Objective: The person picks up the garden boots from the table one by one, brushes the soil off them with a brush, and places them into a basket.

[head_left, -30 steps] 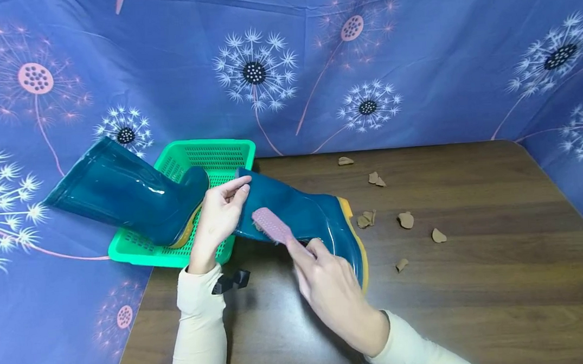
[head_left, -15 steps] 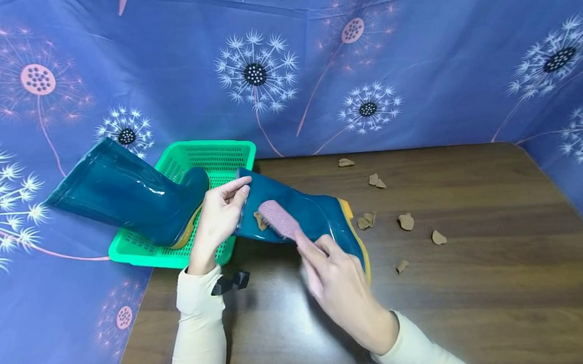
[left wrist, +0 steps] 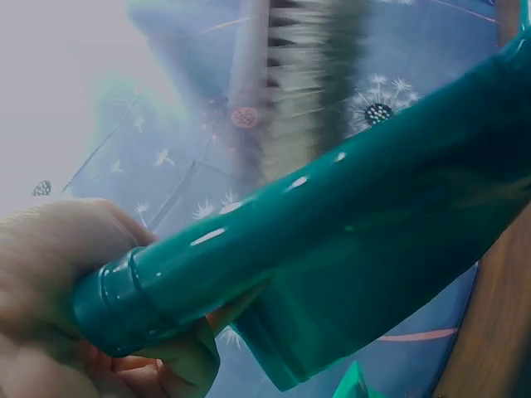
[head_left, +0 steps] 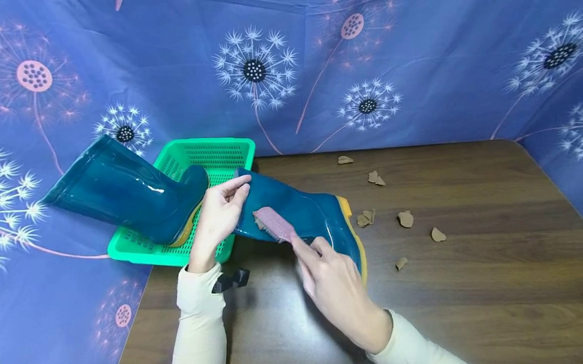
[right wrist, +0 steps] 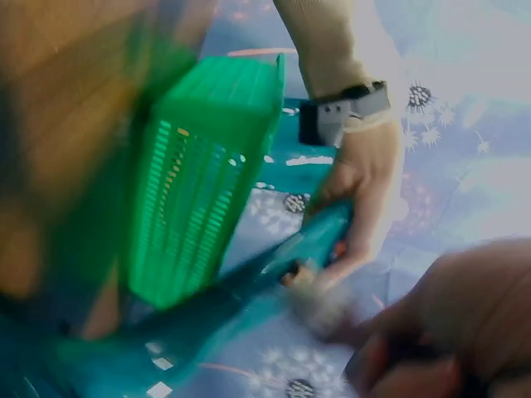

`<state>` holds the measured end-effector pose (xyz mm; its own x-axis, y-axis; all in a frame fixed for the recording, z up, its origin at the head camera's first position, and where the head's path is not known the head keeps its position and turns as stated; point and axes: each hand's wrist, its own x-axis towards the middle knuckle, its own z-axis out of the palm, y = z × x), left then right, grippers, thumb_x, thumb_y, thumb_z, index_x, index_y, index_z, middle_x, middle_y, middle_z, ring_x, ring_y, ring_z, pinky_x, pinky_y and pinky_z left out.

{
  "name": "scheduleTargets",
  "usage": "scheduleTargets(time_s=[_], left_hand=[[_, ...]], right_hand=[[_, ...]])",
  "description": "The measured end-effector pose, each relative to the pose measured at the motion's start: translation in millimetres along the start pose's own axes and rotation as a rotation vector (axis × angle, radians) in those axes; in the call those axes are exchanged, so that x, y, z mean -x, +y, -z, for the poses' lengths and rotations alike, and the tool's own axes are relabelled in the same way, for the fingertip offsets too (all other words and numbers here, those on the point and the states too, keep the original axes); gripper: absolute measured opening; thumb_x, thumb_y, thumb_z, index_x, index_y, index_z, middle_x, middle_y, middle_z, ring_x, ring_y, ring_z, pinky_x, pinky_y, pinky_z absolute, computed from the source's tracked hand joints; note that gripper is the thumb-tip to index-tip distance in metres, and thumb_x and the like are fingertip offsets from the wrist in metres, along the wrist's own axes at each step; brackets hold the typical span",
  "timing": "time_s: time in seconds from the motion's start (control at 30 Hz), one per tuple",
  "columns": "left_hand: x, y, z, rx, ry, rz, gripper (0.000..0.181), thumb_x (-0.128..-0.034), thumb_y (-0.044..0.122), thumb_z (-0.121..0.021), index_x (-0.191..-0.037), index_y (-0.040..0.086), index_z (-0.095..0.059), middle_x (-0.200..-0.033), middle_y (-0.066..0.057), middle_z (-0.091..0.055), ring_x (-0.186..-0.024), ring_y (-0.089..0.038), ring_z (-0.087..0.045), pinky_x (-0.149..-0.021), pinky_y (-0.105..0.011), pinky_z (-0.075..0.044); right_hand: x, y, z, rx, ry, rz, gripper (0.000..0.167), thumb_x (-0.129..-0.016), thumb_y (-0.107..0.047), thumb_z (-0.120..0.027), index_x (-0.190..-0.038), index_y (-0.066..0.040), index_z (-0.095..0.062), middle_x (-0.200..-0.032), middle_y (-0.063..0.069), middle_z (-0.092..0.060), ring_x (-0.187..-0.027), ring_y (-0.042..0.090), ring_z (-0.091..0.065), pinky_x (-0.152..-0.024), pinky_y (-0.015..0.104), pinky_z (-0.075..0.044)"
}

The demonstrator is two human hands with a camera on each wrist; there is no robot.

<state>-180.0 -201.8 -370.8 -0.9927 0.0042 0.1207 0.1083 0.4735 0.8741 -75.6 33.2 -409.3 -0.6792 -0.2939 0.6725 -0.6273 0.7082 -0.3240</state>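
A teal rubber boot [head_left: 292, 199] with a yellow sole lies on its side, its shaft opening toward the left. My left hand [head_left: 220, 213] pinches the rim of that opening, thumb on the near face; in the left wrist view the fingers curl round the edge. My right hand [head_left: 342, 291] grips the handle of a pink brush [head_left: 276, 224]. Its bristles lie against the upper shaft, over a brown flake [head_left: 259, 221] stuck there. In the left wrist view the bristles [left wrist: 299, 99] are blurred. The brush head partly hides the flake.
A green plastic basket [head_left: 163, 259] stands at the left, holding a second teal boot [head_left: 120, 184] that leans out over its side. Several brown flakes [head_left: 405, 219] lie scattered on the wooden table [head_left: 496, 281]. A patterned blue cloth [head_left: 422, 51] hangs behind.
The brush moved down the shaft toward the foot, uncovering the brown flake, then came back toward the rim and over it. My left hand has kept its hold on the rim.
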Motion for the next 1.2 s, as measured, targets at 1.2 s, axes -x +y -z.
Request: scheduleTargets(time_s=[1.2], left_hand=[[3.9,3.4,0.5,0.004,0.000,-0.010,0.037,-0.1115,0.020,-0.057,-0.146,0.010,-0.066,-0.120,-0.018,-0.076,-0.100,-0.028,-0.070,-0.078,-0.022,-0.052]], right_hand=[[10.0,43.1,21.8,0.210,-0.028,-0.146,0.028,-0.090,-0.003,-0.077,-0.118,-0.007,-0.078,-0.076,0.012,-0.060,-0.040,0.024,-0.049,-0.036,0.039,-0.040]])
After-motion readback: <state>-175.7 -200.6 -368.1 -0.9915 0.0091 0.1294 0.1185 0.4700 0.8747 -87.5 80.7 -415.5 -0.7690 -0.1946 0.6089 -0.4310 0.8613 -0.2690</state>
